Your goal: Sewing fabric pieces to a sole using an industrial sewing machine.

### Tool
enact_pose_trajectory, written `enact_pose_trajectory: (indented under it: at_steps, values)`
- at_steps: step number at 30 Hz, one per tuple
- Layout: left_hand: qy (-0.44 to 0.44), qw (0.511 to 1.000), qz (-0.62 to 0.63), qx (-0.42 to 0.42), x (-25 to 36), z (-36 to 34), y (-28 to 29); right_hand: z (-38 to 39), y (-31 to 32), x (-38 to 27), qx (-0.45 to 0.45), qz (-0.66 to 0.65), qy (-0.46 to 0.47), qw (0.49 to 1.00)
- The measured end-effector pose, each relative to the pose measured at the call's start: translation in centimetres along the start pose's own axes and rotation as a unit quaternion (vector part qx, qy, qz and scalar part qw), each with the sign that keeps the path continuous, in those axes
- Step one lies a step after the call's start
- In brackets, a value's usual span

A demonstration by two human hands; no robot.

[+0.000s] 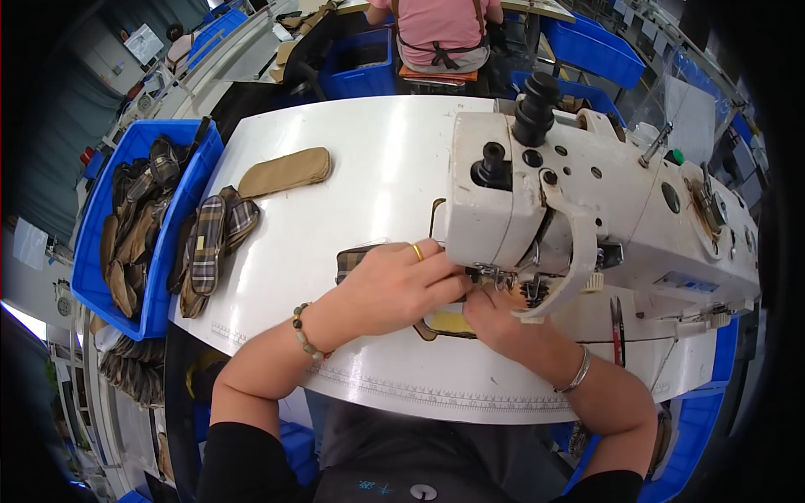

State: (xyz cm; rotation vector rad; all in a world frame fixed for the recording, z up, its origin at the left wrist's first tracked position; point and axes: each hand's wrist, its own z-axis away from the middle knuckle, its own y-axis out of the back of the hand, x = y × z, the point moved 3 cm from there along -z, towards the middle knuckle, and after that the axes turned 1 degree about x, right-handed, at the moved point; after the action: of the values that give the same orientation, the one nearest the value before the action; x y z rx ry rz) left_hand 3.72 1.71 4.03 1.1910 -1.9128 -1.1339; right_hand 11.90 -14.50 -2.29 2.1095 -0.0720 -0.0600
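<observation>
My left hand (394,285), fingers curled, grips a plaid fabric piece (354,260) at the needle area of a white industrial sewing machine (495,193); much of the piece lies under that hand. My right hand (499,327) is closed beside it below the presser foot, its fingertips pressed on something I cannot make out. Under the hands shows a yellowish plate or piece (449,324). At the left of the white table (386,142) lie a tan oblong piece (283,172) and stacked plaid oblong pieces (207,243). Red-handled scissors (619,331) rest right of my right hand.
A blue bin (88,260) of plaid and tan pieces stands against the table's left edge, with more stacked pieces (130,369) below. Beyond the table a person in pink (436,29) sits among blue bins (356,71). The machine's body fills the table's right side.
</observation>
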Motion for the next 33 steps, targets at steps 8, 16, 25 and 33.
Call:
enact_pose_trajectory:
  at_steps: [8, 16, 25, 33]
  values:
    - [0.194, 0.953, 0.227, 0.044, -3.3, 0.7, -3.3, 0.7, 1.3, -1.7, -0.064, 0.117, 0.075, 0.988]
    - [0.008, 0.994, 0.113, -0.004, -1.4, -0.2, -2.2, 0.1, 2.0, -1.4, -0.066, 0.137, 0.062, 0.986]
    - [0.033, 0.993, 0.111, -0.036, -1.0, 0.3, -4.2, 0.3, 1.8, -1.1, 0.007, 0.065, 0.000, 0.998]
    - [0.043, 0.992, 0.118, -0.020, -0.6, -0.3, -2.6, 0.4, 1.9, -2.5, -0.088, 0.087, -0.017, 0.992]
